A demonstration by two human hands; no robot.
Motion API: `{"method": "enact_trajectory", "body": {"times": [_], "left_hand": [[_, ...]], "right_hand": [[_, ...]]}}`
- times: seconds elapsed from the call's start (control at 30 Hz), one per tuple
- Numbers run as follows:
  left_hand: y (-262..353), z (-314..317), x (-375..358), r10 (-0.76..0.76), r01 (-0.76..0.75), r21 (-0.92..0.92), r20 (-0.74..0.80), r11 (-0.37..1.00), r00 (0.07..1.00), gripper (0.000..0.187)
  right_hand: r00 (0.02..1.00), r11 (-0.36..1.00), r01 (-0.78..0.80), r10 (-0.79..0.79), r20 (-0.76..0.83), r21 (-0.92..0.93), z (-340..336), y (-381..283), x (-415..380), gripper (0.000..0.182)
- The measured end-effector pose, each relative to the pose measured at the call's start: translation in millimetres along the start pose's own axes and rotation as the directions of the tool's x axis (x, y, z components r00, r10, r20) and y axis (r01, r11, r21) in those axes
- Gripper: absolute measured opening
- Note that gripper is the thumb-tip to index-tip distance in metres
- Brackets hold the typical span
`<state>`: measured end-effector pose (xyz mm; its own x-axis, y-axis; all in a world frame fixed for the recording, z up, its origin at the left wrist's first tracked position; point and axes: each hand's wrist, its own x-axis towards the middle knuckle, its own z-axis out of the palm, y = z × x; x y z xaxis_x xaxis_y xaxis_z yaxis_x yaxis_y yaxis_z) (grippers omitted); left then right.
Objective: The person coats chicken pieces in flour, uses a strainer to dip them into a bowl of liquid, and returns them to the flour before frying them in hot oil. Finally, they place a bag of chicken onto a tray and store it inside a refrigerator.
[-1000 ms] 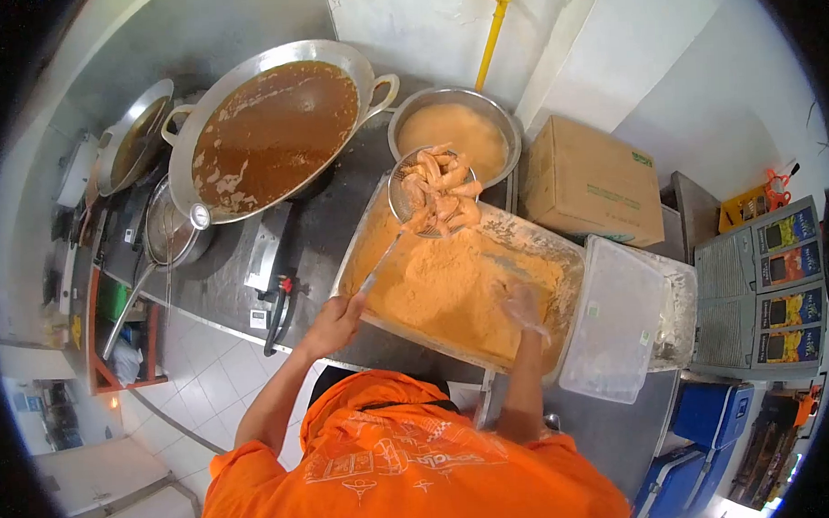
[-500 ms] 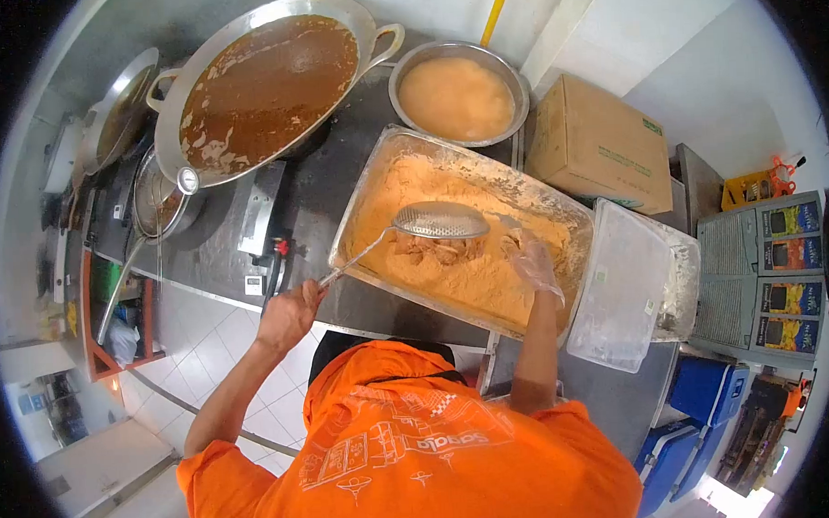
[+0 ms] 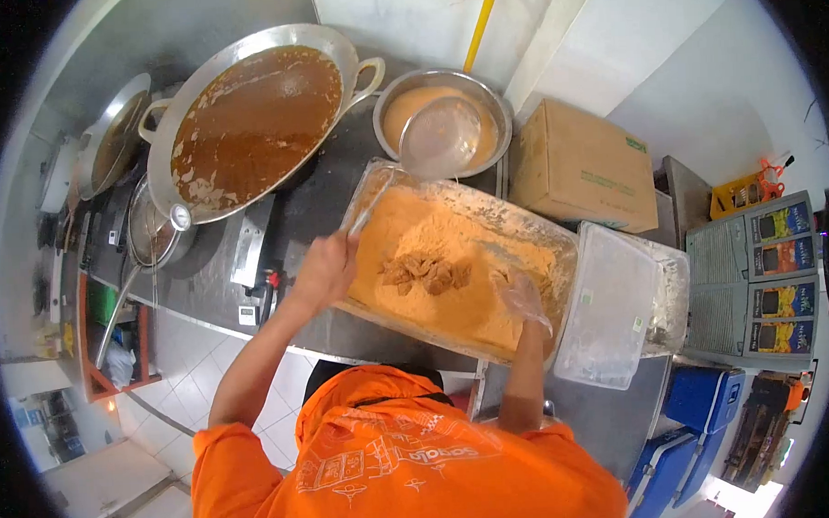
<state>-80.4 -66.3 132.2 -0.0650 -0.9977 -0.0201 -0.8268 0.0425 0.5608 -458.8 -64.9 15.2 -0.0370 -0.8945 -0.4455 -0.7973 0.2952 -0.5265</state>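
Observation:
My left hand (image 3: 328,271) is closed round the handle of a round strainer (image 3: 439,137). The strainer's basket is over a steel bowl (image 3: 504,123) of orange, milky liquid, overlapping it in this view. In front of me, a long tray (image 3: 468,348) holds orange flour (image 3: 407,305), with a heap of flour-dusted pieces (image 3: 429,272) in the middle. My right hand (image 3: 524,299), in a clear plastic glove, is at the tray's right side, fingers stretched down at the flour beside the heap.
A large wok (image 3: 255,128) of brown oil stands at the left, with a thermometer (image 3: 181,217) at its rim. Behind the tray is a cardboard box (image 3: 580,166). A clear plastic lid (image 3: 608,307) lies right of the tray. A strainer on a pot (image 3: 153,222) sits farther left.
My left hand has carried the strainer from above the tray to over the bowl. The heap of pieces now shows uncovered in the flour. My right hand stays at the tray's right side.

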Motion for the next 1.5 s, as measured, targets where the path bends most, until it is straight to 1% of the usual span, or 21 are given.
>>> {"method": "enact_trajectory", "body": {"times": [0.07, 0.17, 0.27, 0.43, 0.6, 0.67, 0.8, 0.87, 0.93, 0.97, 1.0, 1.03, 1.07, 1.1, 1.13, 1.17, 1.3, 1.37, 1.43, 1.47, 1.5], "left_hand": [[14.1, 1.9, 50.7, 0.177, -0.162, 0.211, -0.056, 0.964, 0.983, 0.037], [-9.7, 47.9, 138.2, 0.051, -0.022, 0.341, -0.078, 0.940, 0.996, 0.031], [-2.2, 61.3, 185.0, -0.146, 0.184, 0.200, -0.191, 0.962, 0.971, 0.024], [-0.8, 92.0, 225.8, -0.184, 0.175, 0.425, -0.020, 0.888, 0.983, 0.024], [-2.6, 104.3, 238.1, -0.204, 0.139, 0.347, 0.158, 0.927, 0.966, 0.028], [-17.5, 119.7, 246.8, -0.191, 0.114, 0.315, 0.225, 0.942, 0.955, 0.029], [-8.6, 122.1, 245.7, -0.061, -0.020, 0.264, 0.298, 0.964, 0.953, 0.030], [-10.7, 126.1, 249.0, -0.032, -0.054, 0.234, 0.351, 0.971, 0.936, 0.031], [-14.9, 131.9, 260.1, 0.273, -0.548, 0.382, 0.575, 0.745, 0.771, 0.036], [-7.9, 128.1, 257.8, 0.274, -0.546, 0.383, 0.571, 0.745, 0.774, 0.036], [5.2, 122.0, 251.4, 0.106, -0.254, 0.215, 0.529, 0.943, 0.842, 0.037], [16.4, 114.4, 243.6, -0.078, 0.079, 0.020, 0.524, 0.997, 0.848, 0.040], [25.7, 103.8, 234.3, -0.078, 0.079, 0.020, 0.522, 0.997, 0.849, 0.040], [34.6, 92.3, 224.8, -0.156, 0.264, -0.141, 0.519, 0.954, 0.841, 0.039], [38.7, 85.8, 220.3, -0.229, 0.429, -0.296, 0.527, 0.853, 0.819, 0.039], [33.3, 87.5, 220.5, -0.227, 0.427, -0.297, 0.525, 0.854, 0.820, 0.039], [-5.3, 109.9, 223.5, -0.147, 0.620, -0.540, 0.675, 0.570, 0.723, 0.034], [-13.6, 110.4, 216.4, -0.167, 0.720, -0.556, 0.731, 0.415, 0.661, 0.032], [-11.2, 100.4, 201.0, -0.137, 0.725, -0.656, 0.714, 0.210, 0.686, 0.028], [0.0, 86.7, 195.7, -0.135, 0.723, -0.659, 0.713, 0.208, 0.688, 0.028], [16.3, 68.2, 189.0, -0.187, 0.731, -0.533, 0.738, 0.427, 0.648, 0.027]], "right_hand": [[0.991, 0.986, 0.129, -0.130, 0.006, 0.107, 0.8, -0.5, 1.0, 0.035], [0.971, 0.959, 0.233, -0.222, -0.083, 0.164, 6.7, 0.8, 0.2, 0.033], [0.983, 0.943, 0.174, -0.185, 0.012, 0.282, 20.1, 16.0, 12.6, 0.034], [0.964, 0.958, 0.264, -0.258, -0.069, 0.113, 31.1, 19.0, 10.9, 0.032], [0.984, 0.983, 0.181, -0.181, 0.005, -0.011, 58.6, 51.3, 22.8, 0.034], [0.961, 0.962, 0.274, -0.274, -0.034, -0.006, 67.6, 68.4, 29.3, 0.034], [0.956, 0.951, 0.292, -0.290, -0.033, 0.100, 62.0, 52.7, 31.7, 0.033], [0.971, 0.981, 0.193, -0.196, 0.133, 0.035, 17.5, 3.6, 10.8, 0.045], [0.935, 0.933, 0.350, -0.354, -0.031, -0.085, 88.8, 78.5, 45.5, 0.038], [0.843, 0.855, 0.469, -0.508, -0.175, -0.221, 114.0, 117.9, 70.2, 0.032], [0.841, 0.853, 0.472, -0.511, -0.175, -0.224, 133.5, 141.2, 83.1, 0.032], [0.870, 0.877, 0.473, -0.448, -0.207, 0.088, 149.4, 159.7, 92.9, 0.032], [0.901, 0.810, 0.434, -0.378, -0.215, 0.394, 156.5, 167.6, 96.3, 0.034], [0.900, 0.810, 0.435, -0.379, -0.216, 0.394, 139.1, 145.7, 85.0, 0.034], [0.927, 0.915, 0.375, -0.369, -0.068, 0.150, 102.0, 100.1, 62.7, 0.031], [0.947, 0.940, 0.321, -0.314, 0.072, -0.117, 78.3, 70.8, 48.5, 0.028], [0.880, 0.872, 0.472, -0.475, -0.007, 0.129, 94.1, 91.8, 47.6, 0.027], [0.977, 0.972, 0.192, -0.203, 0.073, 0.134, 61.8, 38.3, 23.7, 0.025], [0.964, 0.962, 0.259, -0.263, 0.046, 0.084, 37.3, 1.7, 4.2, 0.025], [0.946, 0.946, 0.323, -0.324, 0.021, 0.036, 29.5, -8.3, -1.2, 0.025], [0.946, 0.946, 0.323, -0.324, 0.021, 0.033, 25.0, -12.3, -3.8, 0.025]]}}
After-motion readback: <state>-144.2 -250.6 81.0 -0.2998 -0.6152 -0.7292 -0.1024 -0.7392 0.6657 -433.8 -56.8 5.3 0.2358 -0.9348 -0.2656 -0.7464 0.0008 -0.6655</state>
